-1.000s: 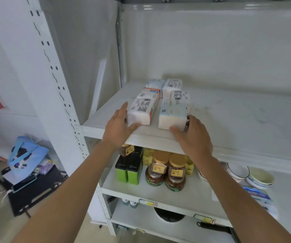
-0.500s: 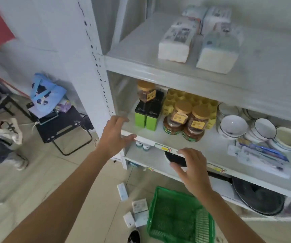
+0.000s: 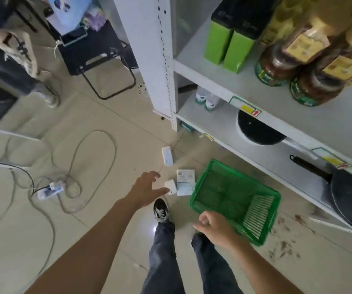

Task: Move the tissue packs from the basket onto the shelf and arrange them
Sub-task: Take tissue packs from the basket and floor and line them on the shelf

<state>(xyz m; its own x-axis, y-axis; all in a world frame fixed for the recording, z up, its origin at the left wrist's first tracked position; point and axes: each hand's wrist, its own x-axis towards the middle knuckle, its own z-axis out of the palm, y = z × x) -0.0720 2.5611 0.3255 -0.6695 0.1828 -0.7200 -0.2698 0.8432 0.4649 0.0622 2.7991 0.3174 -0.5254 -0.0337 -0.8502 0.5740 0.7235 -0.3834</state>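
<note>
The camera looks down at a tiled floor beside a white shelf unit (image 3: 164,60). A green basket (image 3: 234,200) sits on the floor in front of the lowest shelf, with no tissue packs visible inside it. Four tissue packs lie on the floor just left of the basket: one pack (image 3: 167,155) apart from the others nearer the shelf post, and three close together, a small white pack (image 3: 170,186), a labelled pack (image 3: 185,175) and a pale pack (image 3: 184,188) touching the basket's corner. The left hand (image 3: 147,189) reaches out above the floor with fingers spread and holds nothing, its thumb tip near the small white pack. The right hand (image 3: 215,229) hangs over the basket's near edge, fingers loosely curled, holding nothing. Green boxes (image 3: 226,47) and brown jars (image 3: 293,68) stand on the upper shelf, and a black pan (image 3: 344,194) lies on the lowest one.
</note>
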